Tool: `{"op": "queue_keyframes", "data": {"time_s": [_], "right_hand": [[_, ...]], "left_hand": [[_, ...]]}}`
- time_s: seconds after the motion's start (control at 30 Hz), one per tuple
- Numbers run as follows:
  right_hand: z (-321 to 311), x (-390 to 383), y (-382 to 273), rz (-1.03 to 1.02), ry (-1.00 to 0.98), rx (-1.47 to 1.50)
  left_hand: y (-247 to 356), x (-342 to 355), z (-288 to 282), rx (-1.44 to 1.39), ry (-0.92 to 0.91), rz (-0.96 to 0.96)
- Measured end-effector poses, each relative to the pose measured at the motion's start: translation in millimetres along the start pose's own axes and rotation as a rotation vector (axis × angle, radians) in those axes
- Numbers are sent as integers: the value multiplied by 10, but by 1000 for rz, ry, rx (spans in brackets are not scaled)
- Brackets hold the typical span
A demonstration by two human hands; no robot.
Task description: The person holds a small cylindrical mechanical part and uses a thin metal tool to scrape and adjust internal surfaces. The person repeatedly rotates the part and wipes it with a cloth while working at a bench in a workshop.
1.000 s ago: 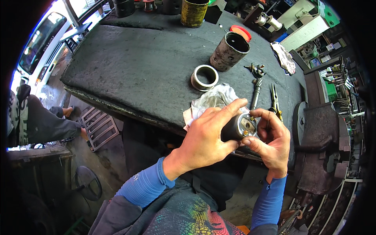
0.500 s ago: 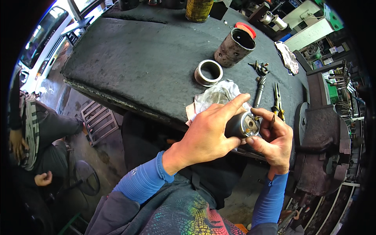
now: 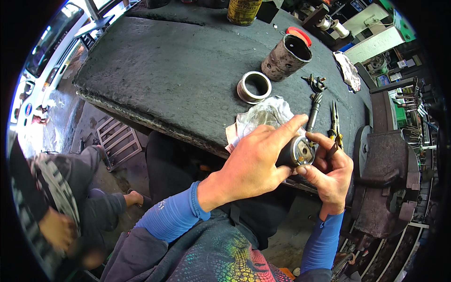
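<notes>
My left hand (image 3: 253, 162) is wrapped round a short dark cylindrical metal part (image 3: 304, 151), its forefinger stretched along the top. The part's open end faces right, with a bright rim and a round hole in its inner face. My right hand (image 3: 331, 174) is closed at that end, thumb and forefinger at the rim. A small dark thing shows between its curled fingers, too hidden to name. A stained white rag (image 3: 263, 113) lies just beyond my left hand. Past my right fingers are a dark shaft with a toothed end (image 3: 314, 112) and long-nose pliers (image 3: 335, 124).
On the black workbench (image 3: 164, 61) stand a metal ring (image 3: 254, 88), a rusty hollow cylinder (image 3: 285, 58), a red lid (image 3: 299, 35) and a yellow tin (image 3: 243, 11). A small bracket-like part (image 3: 314, 83) lies near the shaft. A heavy vise (image 3: 383, 178) sits at right. Another person (image 3: 61, 202) is at left.
Both hands keep hold of the cylindrical part, with only slight finger shifts. The other person at left has moved closer, arm and leg now further into view. The view has shifted slightly.
</notes>
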State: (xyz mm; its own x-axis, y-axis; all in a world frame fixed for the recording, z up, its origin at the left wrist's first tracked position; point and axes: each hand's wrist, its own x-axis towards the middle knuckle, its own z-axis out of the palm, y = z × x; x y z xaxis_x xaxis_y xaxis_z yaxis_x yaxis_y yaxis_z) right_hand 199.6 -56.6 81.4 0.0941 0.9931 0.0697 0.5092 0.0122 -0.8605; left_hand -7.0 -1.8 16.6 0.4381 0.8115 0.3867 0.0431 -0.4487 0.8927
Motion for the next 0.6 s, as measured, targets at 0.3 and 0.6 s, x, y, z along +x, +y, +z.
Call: {"op": "queue_keyframes", "data": {"time_s": [0.3,0.6], "right_hand": [[-28,-65,13,10,-8,-83],[-239,209,-318,-159,-269,-365]], "left_hand": [[-14,-4,-17,-24,-60,-5],[-89,-5,64,94,-17,61]]}}
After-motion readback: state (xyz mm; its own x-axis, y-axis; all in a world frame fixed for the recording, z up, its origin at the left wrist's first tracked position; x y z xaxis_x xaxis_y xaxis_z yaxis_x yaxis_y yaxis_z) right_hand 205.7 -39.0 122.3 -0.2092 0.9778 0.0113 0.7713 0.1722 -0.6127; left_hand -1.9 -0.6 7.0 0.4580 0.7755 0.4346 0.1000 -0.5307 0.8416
